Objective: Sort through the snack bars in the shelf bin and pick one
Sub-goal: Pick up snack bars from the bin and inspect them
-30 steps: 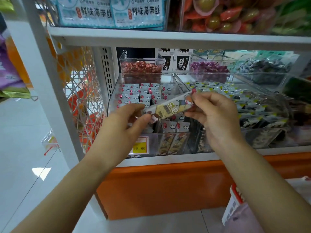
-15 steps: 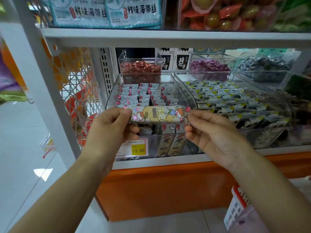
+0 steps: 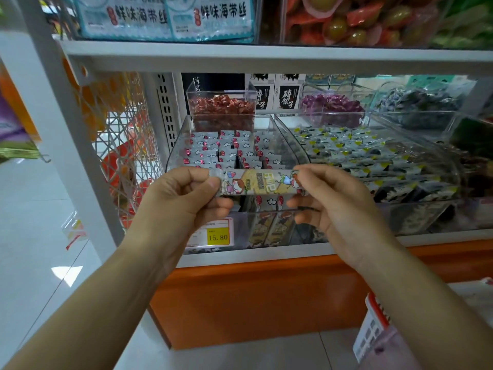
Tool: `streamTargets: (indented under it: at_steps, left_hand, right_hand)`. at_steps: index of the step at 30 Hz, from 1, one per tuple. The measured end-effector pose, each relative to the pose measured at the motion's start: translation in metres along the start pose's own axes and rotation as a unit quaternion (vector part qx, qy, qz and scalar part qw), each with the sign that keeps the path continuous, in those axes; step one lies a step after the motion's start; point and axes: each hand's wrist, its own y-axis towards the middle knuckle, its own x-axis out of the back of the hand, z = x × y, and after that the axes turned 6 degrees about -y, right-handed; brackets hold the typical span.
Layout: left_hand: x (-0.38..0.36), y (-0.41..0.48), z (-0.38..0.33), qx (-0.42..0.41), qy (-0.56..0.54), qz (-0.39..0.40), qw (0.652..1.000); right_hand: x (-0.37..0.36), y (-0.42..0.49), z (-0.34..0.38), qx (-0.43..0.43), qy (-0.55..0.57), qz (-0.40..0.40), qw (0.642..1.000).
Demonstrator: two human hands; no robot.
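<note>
Bright, even light falls from above, so the left hand [image 3: 184,201] and right hand [image 3: 341,209] cast barely any shadow. The snack bar [image 3: 258,182] between them is sharpest, though its print is soft. Below and left of the left hand, a white glare patch [image 3: 66,273] shines on the floor [image 3: 32,209]. Pale reflections streak the clear bin [image 3: 290,145] behind the hands. Above them the shelf edge [image 3: 266,58] bows with the wide lens, and the packets [image 3: 165,17] there blur

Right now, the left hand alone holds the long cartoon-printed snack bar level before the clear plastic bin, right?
Not alone: the head view shows the left hand and right hand each pinching one end of the long cartoon-printed snack bar, level before the clear plastic bin.
</note>
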Motion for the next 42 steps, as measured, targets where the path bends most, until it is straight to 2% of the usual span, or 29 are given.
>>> streamTargets:
  at_steps: [4,10,15,18,21,27,31,36,42]
  left_hand:
    - [-0.001,0.0,0.0,0.021,-0.021,0.027,0.999]
    - [-0.001,-0.002,0.001,0.007,0.058,0.03,0.998]
    - [-0.001,-0.003,0.003,0.004,0.144,0.049,0.988]
    - [-0.002,-0.005,0.005,-0.034,0.243,0.063,0.967]
    - [-0.004,-0.007,0.006,-0.101,0.354,0.072,0.927]
    - [-0.007,-0.012,0.008,-0.154,0.422,0.097,0.888]
    - [-0.008,-0.013,0.01,-0.159,0.435,0.104,0.88]
    - [-0.002,-0.007,0.007,-0.133,0.403,0.089,0.901]
    - [0.0,-0.008,0.006,-0.149,0.421,0.101,0.889]
  right_hand:
    - [0.0,0.001,-0.002,0.036,-0.028,-0.008,0.999]
    - [-0.001,0.002,-0.002,0.052,0.0,0.03,0.998]
    - [-0.002,0.002,-0.008,0.098,-0.103,-0.005,0.99]
    - [-0.002,0.002,-0.008,0.098,-0.119,-0.003,0.988]
    - [-0.002,0.0,-0.007,0.103,-0.184,-0.01,0.977]
    - [-0.002,-0.002,-0.004,0.119,-0.234,-0.05,0.964]
    - [-0.001,-0.001,-0.003,0.13,-0.247,-0.056,0.959]
    - [0.001,-0.001,-0.001,0.093,-0.193,0.022,0.976]
    - [-0.004,-0.003,-0.002,0.11,-0.207,-0.005,0.972]
